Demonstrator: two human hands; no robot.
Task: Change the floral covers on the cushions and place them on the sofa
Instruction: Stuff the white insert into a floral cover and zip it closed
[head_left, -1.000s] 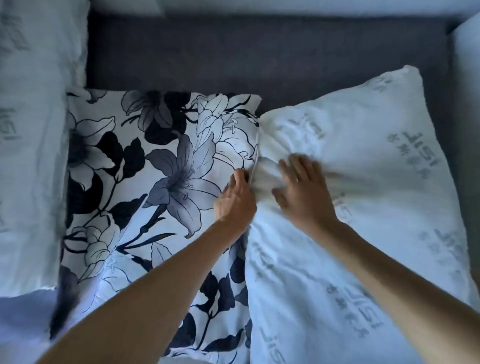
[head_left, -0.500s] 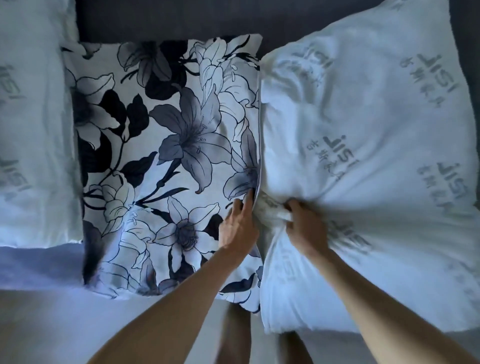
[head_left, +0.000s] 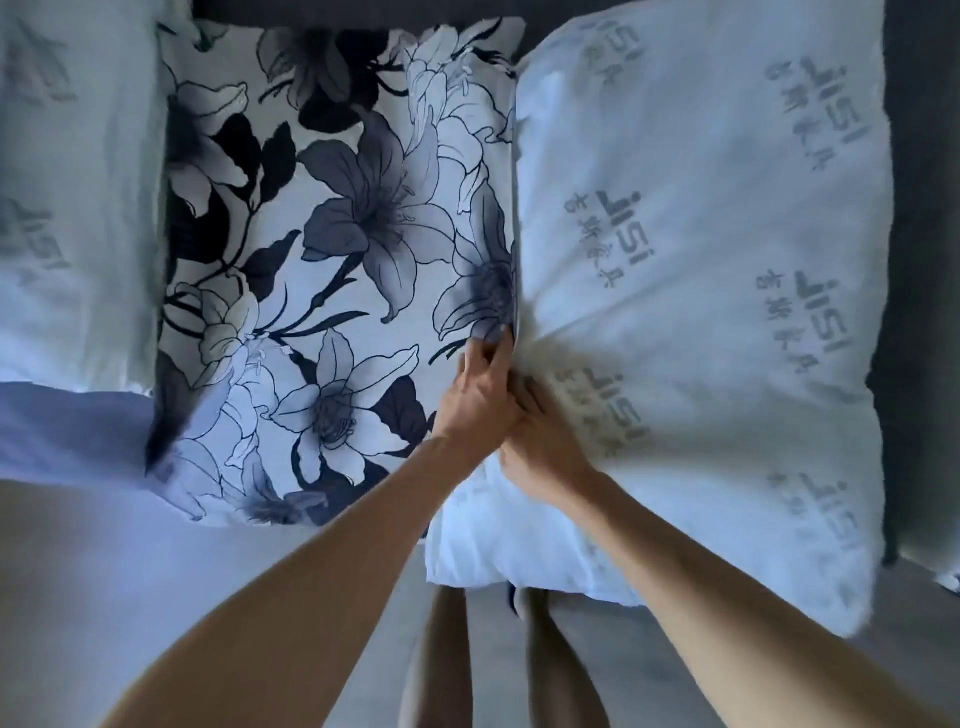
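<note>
Floral cover (head_left: 332, 249) lay flat on the sofa (head_left: 919, 208), its open edge butted against the bare white cushion (head_left: 701, 270) on the right; second white cushion (head_left: 67, 197) sat at far left; left hand (head_left: 475, 402) pinched the cover's open edge, grip clamped on the fabric; right hand (head_left: 545, 447) pressed into the cushion's near side, fingers buried in the dent, so cannot tell whether that grip was clamped or flat; cover looked thin, limp, likely to bunch, best taken at the hem with the mouth held wide; cushion looked light and squashy, probably best fed in corner first.
</note>
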